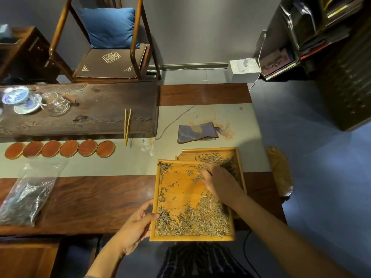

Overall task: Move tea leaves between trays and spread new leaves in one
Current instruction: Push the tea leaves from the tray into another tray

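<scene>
My left hand (138,225) grips the near tray (181,197), tea leaves (196,219) heaped at its near end; my right hand (215,178), fingers loose, touches leaves where it overlaps the leaf-strewn far tray (240,157).

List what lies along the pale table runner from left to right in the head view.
Row of six round coasters → bamboo tongs → grey cloth pouch → far wooden tray holding tea leaves.
</scene>
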`<action>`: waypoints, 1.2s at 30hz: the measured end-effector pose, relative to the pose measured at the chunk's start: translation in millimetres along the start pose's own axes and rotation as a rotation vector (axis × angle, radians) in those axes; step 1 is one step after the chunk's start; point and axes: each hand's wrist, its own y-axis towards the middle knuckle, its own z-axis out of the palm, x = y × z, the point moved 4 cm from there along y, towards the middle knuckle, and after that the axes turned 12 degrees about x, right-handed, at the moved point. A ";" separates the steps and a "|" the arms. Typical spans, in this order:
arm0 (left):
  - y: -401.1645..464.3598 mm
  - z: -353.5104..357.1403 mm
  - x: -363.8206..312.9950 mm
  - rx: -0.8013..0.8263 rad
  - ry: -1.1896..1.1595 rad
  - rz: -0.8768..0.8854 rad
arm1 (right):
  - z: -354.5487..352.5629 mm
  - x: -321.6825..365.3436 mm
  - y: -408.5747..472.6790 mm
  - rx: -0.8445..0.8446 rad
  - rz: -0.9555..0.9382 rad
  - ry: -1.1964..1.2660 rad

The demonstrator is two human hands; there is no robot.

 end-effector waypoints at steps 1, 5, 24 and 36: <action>-0.1 -0.4 0.4 -0.005 0.006 -0.003 | 2.5 -4.6 0.5 0.005 0.017 -0.008; -0.5 -2.8 1.5 -0.024 0.024 -0.002 | 0.7 -24.4 -2.1 -0.048 0.107 0.025; 1.3 2.1 -2.8 0.000 0.064 0.032 | 14.0 2.7 -76.4 0.141 -0.091 0.074; -1.6 2.7 -0.1 0.000 0.079 0.040 | -2.8 -28.0 -28.8 0.009 0.157 0.100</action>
